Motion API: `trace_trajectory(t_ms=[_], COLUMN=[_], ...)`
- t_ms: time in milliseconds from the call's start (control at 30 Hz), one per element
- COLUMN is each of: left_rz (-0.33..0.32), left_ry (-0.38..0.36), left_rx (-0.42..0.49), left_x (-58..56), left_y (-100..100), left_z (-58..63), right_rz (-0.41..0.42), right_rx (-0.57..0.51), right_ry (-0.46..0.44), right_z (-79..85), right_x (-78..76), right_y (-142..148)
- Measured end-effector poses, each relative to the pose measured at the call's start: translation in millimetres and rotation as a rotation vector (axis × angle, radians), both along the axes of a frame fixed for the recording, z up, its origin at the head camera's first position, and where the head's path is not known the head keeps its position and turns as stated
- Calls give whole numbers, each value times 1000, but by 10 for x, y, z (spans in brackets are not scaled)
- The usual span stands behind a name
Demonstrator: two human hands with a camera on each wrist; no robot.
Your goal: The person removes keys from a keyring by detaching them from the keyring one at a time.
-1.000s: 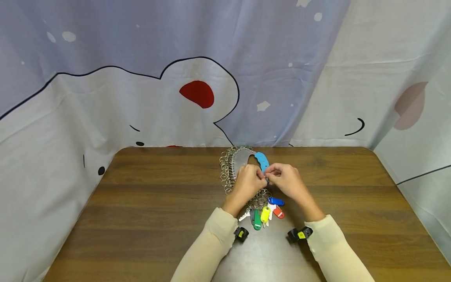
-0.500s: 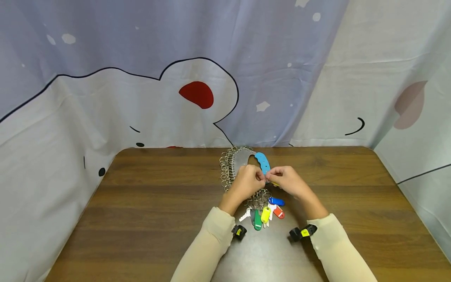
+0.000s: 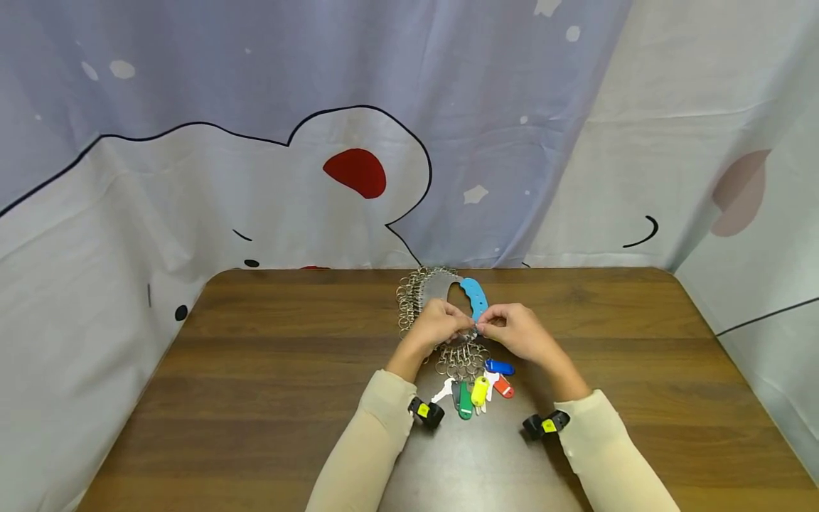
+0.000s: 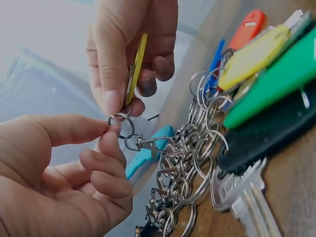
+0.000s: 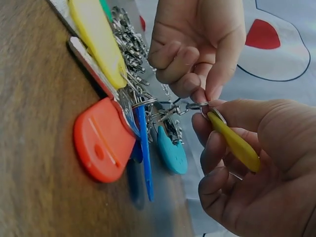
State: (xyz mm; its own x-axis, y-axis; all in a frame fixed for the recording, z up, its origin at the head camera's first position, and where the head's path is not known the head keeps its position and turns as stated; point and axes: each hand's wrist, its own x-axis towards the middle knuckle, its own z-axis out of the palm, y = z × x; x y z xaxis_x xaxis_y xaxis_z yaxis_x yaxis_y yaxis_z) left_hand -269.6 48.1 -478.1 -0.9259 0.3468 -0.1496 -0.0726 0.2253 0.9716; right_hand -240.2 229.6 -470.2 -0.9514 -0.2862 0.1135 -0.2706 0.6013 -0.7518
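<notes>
Taking the spot where the fingertips meet as my clock's centre, between ten and eleven there's the grey plate (image 3: 436, 288), fringed with rings, on the counter (image 3: 275, 370). Nine o'clock, the left hand (image 3: 437, 325), thumb and forefinger pinching the small split ring (image 4: 130, 120) at dead centre; I'd want that side rock-steady. Down at seven lies a silver key (image 3: 443, 390), at six a green tag (image 3: 465, 402); I'd leave those alone. Centre again: the metal clip (image 4: 149, 142) meets the ring, though whether it's threaded through, I can't tell from here. Pale-blue handle (image 3: 475, 295) up at twelve, a lower yellow tag (image 3: 480, 391) at six, blue tag (image 3: 500, 367) and red tag (image 3: 504, 386) around five. And at three, the right hand (image 3: 517, 331), pinching the raised yellow tag (image 5: 234, 142) right by the ring. My call, since this looks like ring work at the clip: pry the coils with a nail, don't tug; turn in small steps, and hold the tag from twisting, or the coils could spring back.
</notes>
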Motion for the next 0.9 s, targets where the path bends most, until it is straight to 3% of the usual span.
trace_trajectory(t_ms=[233,433,733,900], left_rz=[-17,-24,-52,-46], left_ry=[-124,-187,-173,-110], left_rx=[84,142,112,46], left_x=[-48,-78,-89,-59], left_y=[-16,-3,1,5], left_z=[6,-21,3,27], right_rz=[-2,33,51,43], right_rx=[170,192,191,204], right_ry=[171,214,220,227], right_z=[65,88,97,79], right_x=[27,38,47,41], right_y=[-82,-93,-61,-46])
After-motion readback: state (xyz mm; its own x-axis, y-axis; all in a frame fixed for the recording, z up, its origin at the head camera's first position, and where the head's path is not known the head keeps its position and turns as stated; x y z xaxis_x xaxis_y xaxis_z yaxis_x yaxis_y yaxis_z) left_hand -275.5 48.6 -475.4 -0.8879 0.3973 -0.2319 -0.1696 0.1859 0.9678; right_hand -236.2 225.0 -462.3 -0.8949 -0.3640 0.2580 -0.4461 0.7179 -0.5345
